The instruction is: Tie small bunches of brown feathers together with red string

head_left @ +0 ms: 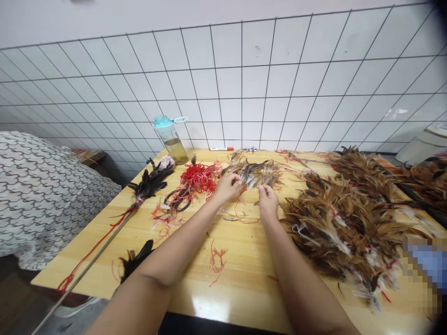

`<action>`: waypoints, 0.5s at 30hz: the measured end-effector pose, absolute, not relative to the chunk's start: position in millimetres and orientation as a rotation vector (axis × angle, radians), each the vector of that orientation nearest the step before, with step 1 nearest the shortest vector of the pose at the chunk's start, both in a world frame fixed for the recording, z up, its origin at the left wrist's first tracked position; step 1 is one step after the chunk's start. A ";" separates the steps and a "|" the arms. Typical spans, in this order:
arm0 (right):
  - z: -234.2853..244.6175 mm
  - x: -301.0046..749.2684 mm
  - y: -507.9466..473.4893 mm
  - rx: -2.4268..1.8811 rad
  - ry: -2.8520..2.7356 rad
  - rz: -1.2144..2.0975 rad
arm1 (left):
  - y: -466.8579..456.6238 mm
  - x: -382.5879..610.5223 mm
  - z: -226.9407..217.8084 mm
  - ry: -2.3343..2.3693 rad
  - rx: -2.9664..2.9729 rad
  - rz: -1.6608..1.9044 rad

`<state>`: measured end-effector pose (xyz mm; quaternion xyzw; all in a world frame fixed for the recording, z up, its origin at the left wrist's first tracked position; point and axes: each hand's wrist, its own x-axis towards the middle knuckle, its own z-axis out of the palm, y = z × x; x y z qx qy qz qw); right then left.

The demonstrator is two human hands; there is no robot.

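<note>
My left hand [229,186] reaches over the table, thumb and fingers pinched together at the near edge of a loose pile of brown and grey feathers [260,172]. Close by on its right, my right hand [268,201] is closed in a pinch too, fingertips near the pile's front. Whatever lies between the fingers of either hand is too small to make out. Left of my left hand is a tangle of red string [199,177], with black-handled scissors [179,201] partly covered by string scraps below it.
Bundles of brown feathers [335,218] heap the right side of the wooden table [195,298]. A stick with black feathers [117,229] and red string crosses the left edge. A water bottle [174,144] and red marker [221,149] stand near the tiled wall [226,83]. Patterned cloth [52,200] is at left.
</note>
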<state>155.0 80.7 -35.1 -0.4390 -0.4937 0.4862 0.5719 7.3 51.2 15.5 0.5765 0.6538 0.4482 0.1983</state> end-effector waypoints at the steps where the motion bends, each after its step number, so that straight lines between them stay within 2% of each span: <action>1: -33.8 155.6 81.9 -1.031 -1.099 1.158 | 57.4 8.6 18.4 1.907 1.711 1.150; 5: -31.3 157.8 83.0 -1.029 -1.045 1.118 | 83.3 25.3 19.5 2.122 1.907 0.812; 9: -35.4 159.4 82.8 -1.030 -1.116 1.059 | 97.9 43.0 9.3 2.276 1.881 0.627; 12: -41.0 159.6 84.9 -1.051 -1.153 1.017 | 100.0 43.9 4.5 2.265 1.869 0.645; 15: -46.1 158.7 88.0 -1.071 -1.195 0.969 | 97.9 35.7 4.4 2.137 1.806 0.837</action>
